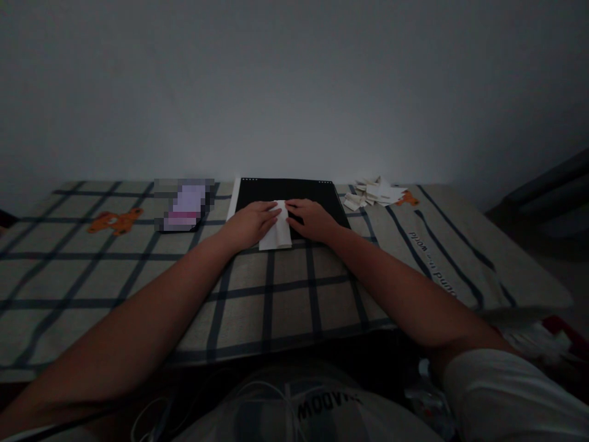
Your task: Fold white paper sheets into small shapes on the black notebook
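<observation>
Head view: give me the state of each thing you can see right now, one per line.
White paper: folded, flat, half on the black board.
Left hand: flat, pressing the paper.
Right hand: flat, pressing the paper.
Black board: lying flat on the checked cloth.
Pile of paper pieces: loose heap, untouched.
Blurred object: lying flat, details unreadable.

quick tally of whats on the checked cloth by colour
white: 2, the folded white paper sheet under both hands and the heap of small white paper pieces
black: 1, the flat black board
orange: 2, printed bear figures
total: 5
</observation>
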### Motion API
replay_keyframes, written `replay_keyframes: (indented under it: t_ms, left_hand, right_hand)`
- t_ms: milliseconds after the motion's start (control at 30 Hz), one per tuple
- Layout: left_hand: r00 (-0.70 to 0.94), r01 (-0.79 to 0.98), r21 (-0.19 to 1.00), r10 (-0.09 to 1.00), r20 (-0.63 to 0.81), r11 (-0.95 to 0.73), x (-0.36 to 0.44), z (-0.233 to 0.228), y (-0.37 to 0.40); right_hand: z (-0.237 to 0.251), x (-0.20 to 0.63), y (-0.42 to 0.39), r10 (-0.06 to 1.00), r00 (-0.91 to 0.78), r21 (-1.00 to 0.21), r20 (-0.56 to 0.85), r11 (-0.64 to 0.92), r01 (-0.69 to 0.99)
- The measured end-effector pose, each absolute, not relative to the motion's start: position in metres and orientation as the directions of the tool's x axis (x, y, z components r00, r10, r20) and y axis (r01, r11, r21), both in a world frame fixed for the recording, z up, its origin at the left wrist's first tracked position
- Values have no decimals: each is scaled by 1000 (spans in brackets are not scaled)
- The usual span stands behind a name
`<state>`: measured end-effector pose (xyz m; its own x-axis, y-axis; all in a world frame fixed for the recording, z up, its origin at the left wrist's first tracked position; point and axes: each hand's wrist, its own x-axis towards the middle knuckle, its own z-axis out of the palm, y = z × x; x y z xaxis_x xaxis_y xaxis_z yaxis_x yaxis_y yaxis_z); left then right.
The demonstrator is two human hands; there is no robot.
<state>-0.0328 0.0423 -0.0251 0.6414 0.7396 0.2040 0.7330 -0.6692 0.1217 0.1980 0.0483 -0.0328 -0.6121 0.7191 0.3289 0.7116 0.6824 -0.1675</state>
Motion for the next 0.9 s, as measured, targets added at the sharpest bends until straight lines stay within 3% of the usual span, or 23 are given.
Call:
replay_keyframes:
  t_ms: [367,667,900]
  left_hand:
    - [645,731,120,738,197,-671,-33,-26,45]
    - [642,730,122,735,219,-673,-34,-28,48]
    - [642,738,93,738,206,-668,-34,-27,46]
  right_hand:
    - [-34,199,49,708,-610,-189,357,694,695]
    - [-34,206,55,732,-474,-373,490,667,644]
    - [-33,198,48,717,-540,-233,441,672,703]
